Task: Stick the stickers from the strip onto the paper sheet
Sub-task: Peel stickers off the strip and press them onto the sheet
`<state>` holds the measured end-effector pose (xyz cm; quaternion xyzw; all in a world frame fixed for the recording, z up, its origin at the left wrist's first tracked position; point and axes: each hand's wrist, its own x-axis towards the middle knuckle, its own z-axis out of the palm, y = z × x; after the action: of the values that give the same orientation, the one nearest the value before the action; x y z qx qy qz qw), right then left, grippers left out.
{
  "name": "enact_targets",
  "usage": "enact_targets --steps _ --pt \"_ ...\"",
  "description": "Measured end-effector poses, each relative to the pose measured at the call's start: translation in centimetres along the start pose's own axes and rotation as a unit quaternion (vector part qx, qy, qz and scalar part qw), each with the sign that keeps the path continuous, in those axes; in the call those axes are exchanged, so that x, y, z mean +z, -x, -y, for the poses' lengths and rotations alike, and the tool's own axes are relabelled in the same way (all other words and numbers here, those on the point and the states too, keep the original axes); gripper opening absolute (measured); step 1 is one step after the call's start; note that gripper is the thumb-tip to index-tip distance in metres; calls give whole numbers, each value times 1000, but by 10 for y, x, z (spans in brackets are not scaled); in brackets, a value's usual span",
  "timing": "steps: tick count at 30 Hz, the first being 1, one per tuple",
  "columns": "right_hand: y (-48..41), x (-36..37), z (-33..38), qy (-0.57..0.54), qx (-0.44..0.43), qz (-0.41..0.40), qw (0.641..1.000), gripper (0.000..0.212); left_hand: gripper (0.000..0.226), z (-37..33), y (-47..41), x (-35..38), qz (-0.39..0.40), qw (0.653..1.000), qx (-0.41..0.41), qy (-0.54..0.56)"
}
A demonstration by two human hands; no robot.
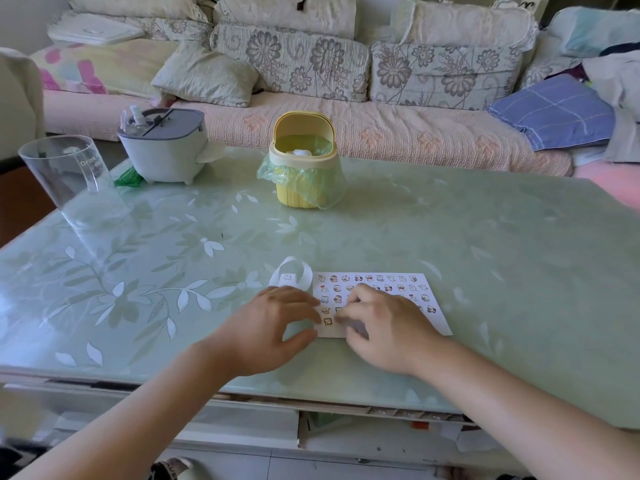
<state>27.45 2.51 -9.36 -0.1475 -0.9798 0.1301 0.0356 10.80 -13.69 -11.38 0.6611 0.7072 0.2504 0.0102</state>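
Observation:
A white paper sheet [398, 282] carrying several small cartoon stickers lies on the green glass table near its front edge. A curled white sticker strip [291, 275] loops up just left of the sheet, one sticker showing on it. My left hand [277, 323] rests at the sheet's left edge, fingers relaxed, fingertips touching the paper near a brown sticker [327, 321]. My right hand [381, 323] lies over the sheet's lower middle, fingers bent down onto the paper. What its fingertips hold or press is hidden and blurred.
A yellow mini bin [304, 161] with a green bag stands at the table's middle back. A grey container [162, 147] and a clear plastic cup [72, 178] stand at the back left. A sofa with cushions runs behind the table [485, 254].

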Motion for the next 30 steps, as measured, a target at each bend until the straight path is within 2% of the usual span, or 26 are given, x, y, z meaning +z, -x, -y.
enact_targets --steps 3,5,8,10,14,16,18,21,25,30 --pt "-13 -5 5 -30 29 -2 999 29 19 -1 -7 -15 -77 994 -28 74" --pt "-25 -9 11 -60 38 -21 997 25 24 -2 -11 -27 -133 981 -77 122" --pt "-42 -13 21 -102 41 -56 992 21 31 4 -14 -41 -184 964 -148 123" --pt "-52 -14 28 -115 35 -65 991 21 34 16 -13 -48 -171 967 -166 94" --pt "-65 -15 42 -113 26 -46 992 13 26 33 -5 -56 -64 985 -156 23" --pt "-70 -13 48 -99 34 -40 994 14 25 33 -2 -54 -42 984 -171 -32" --pt "-76 -10 54 -93 47 -39 994 21 26 29 -2 -52 -46 970 -229 -72" --pt "-83 -6 58 -97 70 -22 993 26 38 26 -6 -52 7 930 -355 -95" --pt "-90 -2 61 -156 96 14 983 19 46 23 -9 -50 15 911 -412 -14" --pt "-96 1 62 -294 116 31 948 11 14 22 -12 -49 -15 884 -443 146"
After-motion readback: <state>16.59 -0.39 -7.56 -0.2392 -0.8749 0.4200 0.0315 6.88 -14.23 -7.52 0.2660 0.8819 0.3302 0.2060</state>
